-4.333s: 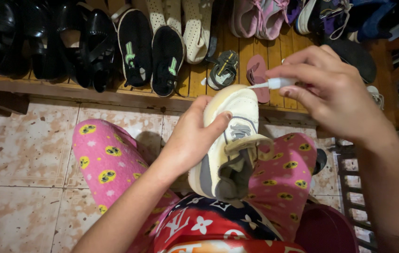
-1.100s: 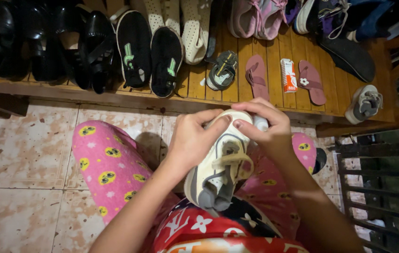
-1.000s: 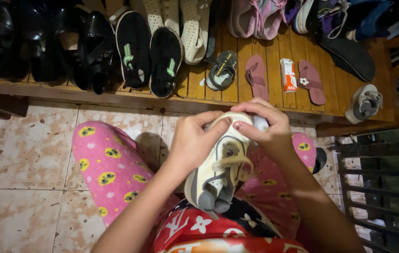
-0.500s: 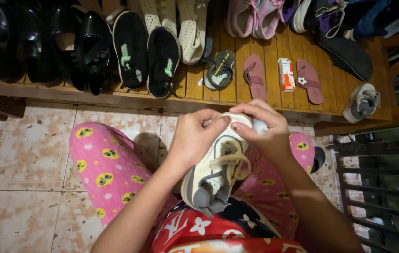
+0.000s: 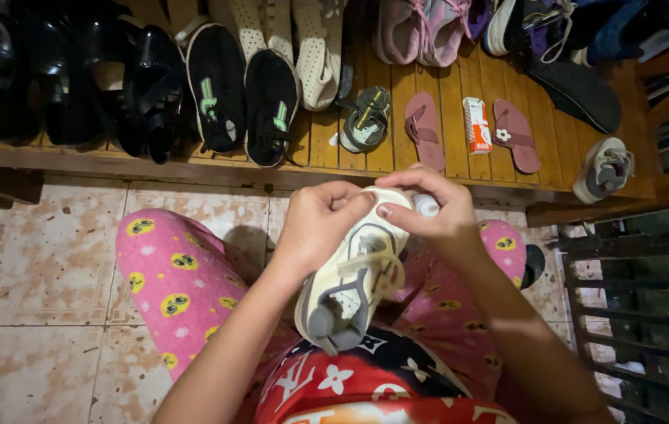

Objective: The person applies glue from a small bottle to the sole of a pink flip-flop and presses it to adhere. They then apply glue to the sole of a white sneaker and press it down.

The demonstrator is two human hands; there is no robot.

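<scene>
Both hands, left hand point(image 5: 320, 224) and right hand point(image 5: 435, 216), grip one cream fabric sneaker point(image 5: 354, 279); two pink flat sandals point(image 5: 425, 129) lie far on the wooden slatted rack point(image 5: 381, 74).

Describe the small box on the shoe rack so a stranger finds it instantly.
On the wooden shoe rack, look right of centre to the pair of pink flip-flops. The small carton lies between them: white and orange, the only non-footwear item there.

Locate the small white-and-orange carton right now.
Head view, upper right: the carton stands on the wooden platform, between the two pink flip-flops, directly beyond the pale sneaker held in both hands.
</scene>
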